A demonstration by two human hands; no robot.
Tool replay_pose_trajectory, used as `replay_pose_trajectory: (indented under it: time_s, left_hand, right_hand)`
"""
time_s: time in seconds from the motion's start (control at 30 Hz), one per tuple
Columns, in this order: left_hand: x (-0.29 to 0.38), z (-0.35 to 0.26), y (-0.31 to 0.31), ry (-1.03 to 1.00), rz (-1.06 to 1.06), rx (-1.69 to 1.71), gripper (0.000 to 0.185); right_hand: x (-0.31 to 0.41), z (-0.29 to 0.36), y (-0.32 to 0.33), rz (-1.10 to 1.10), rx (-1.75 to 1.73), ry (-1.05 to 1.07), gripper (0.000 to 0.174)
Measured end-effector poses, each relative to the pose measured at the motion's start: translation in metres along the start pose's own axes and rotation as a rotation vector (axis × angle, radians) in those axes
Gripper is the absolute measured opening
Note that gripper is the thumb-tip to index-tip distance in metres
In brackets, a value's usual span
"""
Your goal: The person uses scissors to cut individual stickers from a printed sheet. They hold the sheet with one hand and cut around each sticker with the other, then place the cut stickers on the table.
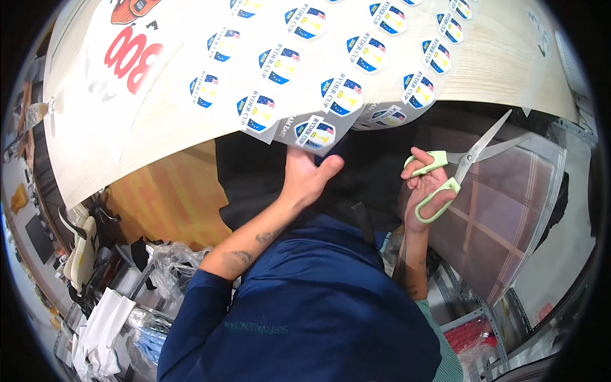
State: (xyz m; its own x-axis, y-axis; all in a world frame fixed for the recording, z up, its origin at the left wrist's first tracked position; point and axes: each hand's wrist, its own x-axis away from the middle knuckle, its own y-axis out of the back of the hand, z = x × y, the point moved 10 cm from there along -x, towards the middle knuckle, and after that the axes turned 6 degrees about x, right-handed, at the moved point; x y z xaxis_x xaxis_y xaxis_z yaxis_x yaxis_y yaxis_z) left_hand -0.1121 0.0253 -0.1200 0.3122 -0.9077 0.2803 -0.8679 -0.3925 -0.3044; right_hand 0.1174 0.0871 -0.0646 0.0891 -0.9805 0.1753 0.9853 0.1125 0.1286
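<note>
My left hand [305,179] is at the front edge of the table, with its fingers hidden beneath a grey-backed flap [341,136] of a printed transfer sheet [324,57]. Its thumb points right, apart from the flap, so whether the fingers grip it cannot be told. The sheet carries rows of shield-shaped emblems in blue, white and yellow with lettering, and its near edge hangs over the table edge. To the right, my right hand [425,184] holds scissors [470,157] by their pale green handles. The blades are spread apart, point up and right, and touch no sheet.
The pale wood-grain table [487,81] curves across the top. Another sheet with large red print [133,62] lies at its left. At right hangs a brown checked panel [482,210]. Below left are plastic-wrapped goods [176,262] and white folded cloth [102,329] on metal shelving.
</note>
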Motion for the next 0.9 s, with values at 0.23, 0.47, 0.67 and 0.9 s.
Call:
replay_pose_trajectory:
  time_s: [0.23,0.47,0.67,0.9]
  left_hand:
    - [-0.007,0.009,-0.034,0.129,0.079,0.154,0.062]
    - [0.006,-0.041,-0.04,0.165,0.043,0.374,0.041]
    - [0.016,-0.055,-0.033,0.284,0.016,0.318,0.036]
    - [0.03,-0.069,0.006,0.17,-0.292,0.47,0.022]
  right_hand:
    - [0.015,0.007,0.0,0.199,0.1,-0.014,0.11]
    - [0.048,0.008,0.031,0.226,0.193,-0.164,0.095]
    - [0.057,-0.001,0.032,0.773,0.247,-0.126,0.075]
    - [0.053,0.004,-0.04,1.091,0.414,0.009,0.079]
